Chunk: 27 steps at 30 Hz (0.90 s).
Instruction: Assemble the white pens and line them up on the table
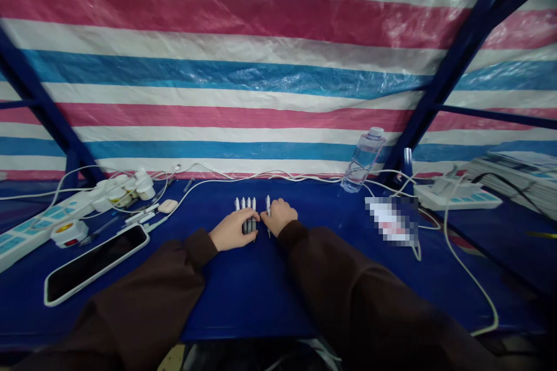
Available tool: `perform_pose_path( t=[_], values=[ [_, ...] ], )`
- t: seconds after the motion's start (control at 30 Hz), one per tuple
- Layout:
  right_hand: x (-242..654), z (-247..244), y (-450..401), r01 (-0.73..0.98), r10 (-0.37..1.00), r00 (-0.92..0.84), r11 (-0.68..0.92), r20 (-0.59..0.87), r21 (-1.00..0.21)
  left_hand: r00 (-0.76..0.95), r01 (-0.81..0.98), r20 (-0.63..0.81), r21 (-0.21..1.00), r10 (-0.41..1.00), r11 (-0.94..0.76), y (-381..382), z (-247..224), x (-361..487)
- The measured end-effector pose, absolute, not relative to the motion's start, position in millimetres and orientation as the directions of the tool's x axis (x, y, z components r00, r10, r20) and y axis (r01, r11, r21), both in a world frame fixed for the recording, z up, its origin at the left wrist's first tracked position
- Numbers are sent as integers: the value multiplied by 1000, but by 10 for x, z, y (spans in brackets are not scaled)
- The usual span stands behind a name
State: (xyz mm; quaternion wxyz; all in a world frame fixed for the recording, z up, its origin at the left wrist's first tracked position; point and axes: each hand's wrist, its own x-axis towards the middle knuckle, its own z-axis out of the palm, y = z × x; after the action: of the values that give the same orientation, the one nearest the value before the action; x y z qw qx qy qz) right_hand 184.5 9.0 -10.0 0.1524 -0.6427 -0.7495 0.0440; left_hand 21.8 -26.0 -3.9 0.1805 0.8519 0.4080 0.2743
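Observation:
Several pens (249, 204) lie side by side in a row on the blue table, their light ends pointing away from me. My left hand (232, 230) lies over this row, with fingers and thumb curved against the pens; their middle parts show between thumb and forefinger. A single pen (268, 204) lies a small gap to the right, parallel to the row. My right hand (281, 218) is closed at its side, thumb and fingers on the pen's barrel. Part of that barrel is hidden by the fingers.
Left are a phone (98, 264), a power strip (47, 221) with plugs and an earbud case (167, 206). Right stand a tilted water bottle (364, 160), a blurred-out item (393, 221), another power strip (461, 197) and stacked papers (520, 177). Cables (270, 174) run along the back.

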Motion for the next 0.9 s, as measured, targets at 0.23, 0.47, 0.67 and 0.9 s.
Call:
perform_pose_path(
  t=[0.23, 0.47, 0.67, 0.9],
  values=[
    [1882, -170, 131, 872, 973, -80, 174, 217, -457, 481, 592, 344, 551, 806, -588, -267, -10, 212],
    [1879, -223, 139, 714, 900, -152, 386, 409, -584, 362, 613, 551, 468, 752, -637, -252, 21, 208],
    [1876, -242, 125, 561, 768, -305, 623, 563, -546, 361, 765, 635, 217, 683, -607, -213, -11, 170],
    [1863, -265, 107, 484, 657, -361, 739, 662, -469, 392, 840, 583, 88, 712, -535, -213, 2, 150]
  ],
)
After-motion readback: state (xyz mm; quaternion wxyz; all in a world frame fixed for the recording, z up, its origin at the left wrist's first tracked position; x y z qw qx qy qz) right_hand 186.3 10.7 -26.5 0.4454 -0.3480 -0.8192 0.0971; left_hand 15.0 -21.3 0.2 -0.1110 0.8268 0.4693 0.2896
